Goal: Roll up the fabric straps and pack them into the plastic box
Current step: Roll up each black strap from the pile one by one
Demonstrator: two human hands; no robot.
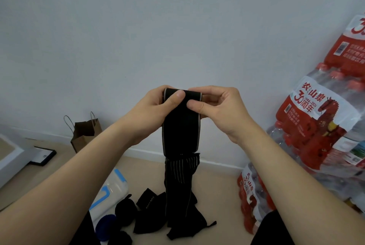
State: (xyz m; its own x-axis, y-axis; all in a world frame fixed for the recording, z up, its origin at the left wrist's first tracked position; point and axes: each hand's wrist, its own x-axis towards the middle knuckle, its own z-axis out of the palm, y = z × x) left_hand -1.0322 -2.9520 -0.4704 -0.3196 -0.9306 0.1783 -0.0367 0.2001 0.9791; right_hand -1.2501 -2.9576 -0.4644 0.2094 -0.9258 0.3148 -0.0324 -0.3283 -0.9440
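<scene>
Hands at work: left hand and right hand pinch black strap top, starting the roll as its tail hangs floorward.

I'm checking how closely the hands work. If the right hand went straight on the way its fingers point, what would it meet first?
The black strap, which the right hand pinches at its folded top; just beyond is the left hand. Depth is hard to judge.

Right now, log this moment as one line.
left hand: pinches strap top end | right hand: pinches same end | strap: hangs toward floor | plastic box: on floor, lower left
</scene>
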